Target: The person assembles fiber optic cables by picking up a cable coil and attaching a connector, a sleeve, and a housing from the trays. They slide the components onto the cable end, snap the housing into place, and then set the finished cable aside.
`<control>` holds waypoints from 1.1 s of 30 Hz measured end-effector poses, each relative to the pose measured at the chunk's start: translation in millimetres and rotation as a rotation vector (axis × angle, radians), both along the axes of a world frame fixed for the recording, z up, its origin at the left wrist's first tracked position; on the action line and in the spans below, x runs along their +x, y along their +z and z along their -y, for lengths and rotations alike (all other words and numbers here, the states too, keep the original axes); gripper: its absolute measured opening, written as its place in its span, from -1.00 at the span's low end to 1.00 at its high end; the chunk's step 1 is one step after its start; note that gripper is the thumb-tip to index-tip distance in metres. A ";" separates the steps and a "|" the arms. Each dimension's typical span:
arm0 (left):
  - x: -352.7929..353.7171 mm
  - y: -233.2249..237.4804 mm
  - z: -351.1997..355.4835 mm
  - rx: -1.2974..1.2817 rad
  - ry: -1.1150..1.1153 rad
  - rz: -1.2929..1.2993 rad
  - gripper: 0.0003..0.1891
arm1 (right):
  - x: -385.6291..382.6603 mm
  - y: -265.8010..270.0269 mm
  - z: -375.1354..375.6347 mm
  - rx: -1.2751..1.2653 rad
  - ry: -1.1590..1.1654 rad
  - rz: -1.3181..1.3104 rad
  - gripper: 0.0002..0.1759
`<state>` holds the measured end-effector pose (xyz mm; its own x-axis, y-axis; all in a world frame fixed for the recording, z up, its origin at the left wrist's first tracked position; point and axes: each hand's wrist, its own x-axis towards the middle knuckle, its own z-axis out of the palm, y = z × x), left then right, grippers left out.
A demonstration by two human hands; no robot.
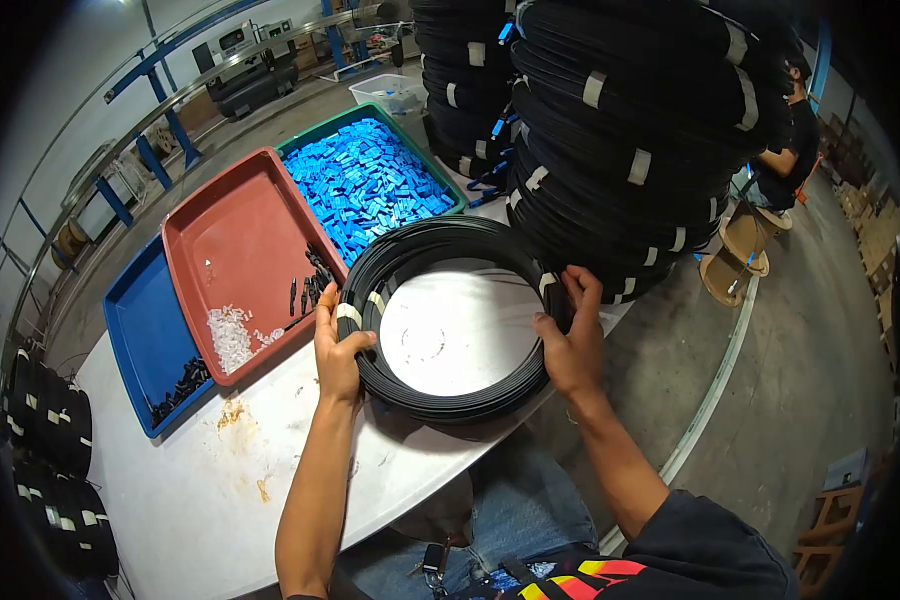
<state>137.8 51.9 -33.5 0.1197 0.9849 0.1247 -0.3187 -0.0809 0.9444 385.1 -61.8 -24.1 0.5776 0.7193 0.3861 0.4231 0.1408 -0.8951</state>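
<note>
Between my two hands is a coil of black cable (450, 405), bound with pale tape on its left and right sides. My left hand (340, 345) grips the coil's left side, thumb over the inner edge beside the tape. On the opposite side my right hand (573, 335) is wrapped round the coil, thumb on the inside. Through the ring shows the white table top (460, 330). Close to my left hand lies a red tray (235, 215) with small clear plastic pieces (232, 338) and black connectors (315, 280).
A green tray (295, 148) of blue pieces (370, 185) stands behind the coil. A blue tray (135, 310) with black parts sits partly under the red one. Tall stacks of taped black coils (620, 130) rise at the right. A person (792, 145) sits farther back.
</note>
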 end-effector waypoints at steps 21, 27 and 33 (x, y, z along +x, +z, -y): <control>-4.9 0.8 10.3 -0.020 0.083 -0.172 -0.09 | -5.3 20.7 1.8 -0.150 -0.020 0.027 -0.26; -4.9 -0.2 11.1 0.027 0.109 -0.345 -0.13 | 2.2 19.8 1.6 -0.140 0.030 0.010 -0.26; -7.3 5.1 9.4 0.027 0.116 -0.408 -0.14 | -0.5 26.5 0.0 -0.199 0.029 0.060 -0.24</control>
<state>130.5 42.6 -28.4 0.0528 0.9918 0.1164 0.0934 -0.1210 0.9882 384.6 -61.8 2.4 0.5358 0.8007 0.2679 0.4745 -0.0232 -0.8799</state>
